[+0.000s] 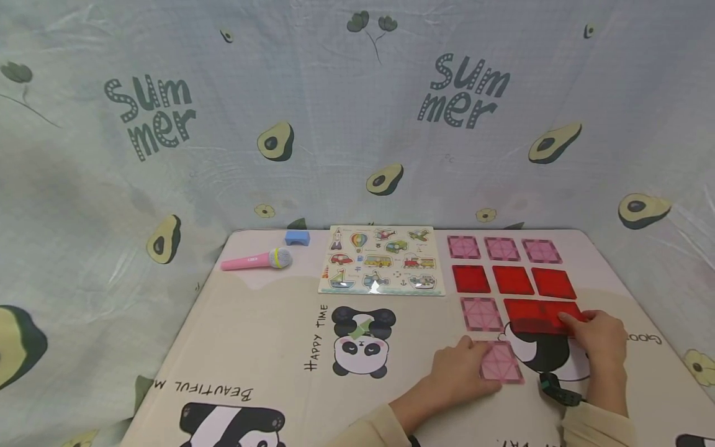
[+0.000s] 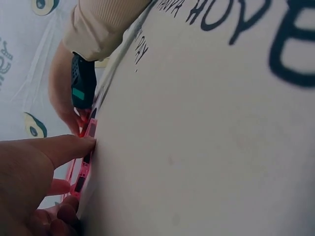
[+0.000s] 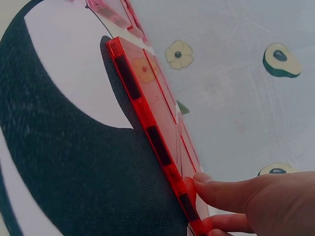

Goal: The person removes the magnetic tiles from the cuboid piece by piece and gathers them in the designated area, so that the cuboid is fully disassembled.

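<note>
My left hand (image 1: 460, 369) pinches a pink translucent square magnetic tile (image 1: 503, 363) by its left side, thumb at the near edge. In the left wrist view, the tile's pink edge (image 2: 81, 179) shows between the thumb and the curled fingers. Farther right, my right hand (image 1: 600, 335) grips the right end of two adjoining red magnetic tiles (image 1: 527, 313). Its thumb (image 3: 209, 187) lies over the red edge in the right wrist view, with fingers beyond the right side. Left of the red pair lies another pink tile (image 1: 481, 314).
Behind are a row of red tiles (image 1: 512, 280) and a row of pink tiles (image 1: 503, 249). A vehicle picture board (image 1: 382, 261), a pink toy microphone (image 1: 257, 259) and a blue block (image 1: 297, 238) lie left of them. A patterned curtain (image 1: 346, 112) hangs behind the table.
</note>
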The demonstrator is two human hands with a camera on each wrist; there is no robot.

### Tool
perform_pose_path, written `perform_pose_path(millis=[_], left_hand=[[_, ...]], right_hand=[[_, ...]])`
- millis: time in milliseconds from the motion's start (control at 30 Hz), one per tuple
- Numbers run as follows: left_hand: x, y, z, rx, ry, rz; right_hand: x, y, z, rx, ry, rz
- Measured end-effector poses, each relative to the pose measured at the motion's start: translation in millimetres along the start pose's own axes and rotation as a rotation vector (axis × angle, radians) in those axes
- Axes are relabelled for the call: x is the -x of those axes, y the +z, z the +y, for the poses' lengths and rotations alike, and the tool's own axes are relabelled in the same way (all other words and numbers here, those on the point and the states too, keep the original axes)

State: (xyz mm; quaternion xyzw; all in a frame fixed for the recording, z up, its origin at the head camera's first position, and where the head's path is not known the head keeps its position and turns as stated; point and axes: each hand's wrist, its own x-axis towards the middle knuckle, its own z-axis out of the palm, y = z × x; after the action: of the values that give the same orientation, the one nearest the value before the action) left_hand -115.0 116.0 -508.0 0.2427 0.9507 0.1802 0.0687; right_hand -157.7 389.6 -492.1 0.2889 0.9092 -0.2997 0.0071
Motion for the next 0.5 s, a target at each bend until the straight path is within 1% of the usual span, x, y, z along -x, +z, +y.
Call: perform_pose_path(millis=[133, 300, 367, 500], left_hand=[[0.9, -2.4, -0.8, 0.012, -0.001, -0.011], [5.1, -8.9, -6.7, 0.133, 0.002, -0.019], [7.4, -12.6, -10.9, 0.186, -0.005, -0.021], [13.2, -23.9, -22.3, 0.257, -0.023, -0.018]], right_hand=[[1.1, -1.4, -3.7, -0.007, 0.008, 0.004], [3.1, -3.3, -9.7, -0.037, 0.003, 0.037], [4.2, -4.7, -13.3, -0.046, -0.008, 0.057], [8.3, -8.1, -23.1, -0.06, -0.037, 0.092]])
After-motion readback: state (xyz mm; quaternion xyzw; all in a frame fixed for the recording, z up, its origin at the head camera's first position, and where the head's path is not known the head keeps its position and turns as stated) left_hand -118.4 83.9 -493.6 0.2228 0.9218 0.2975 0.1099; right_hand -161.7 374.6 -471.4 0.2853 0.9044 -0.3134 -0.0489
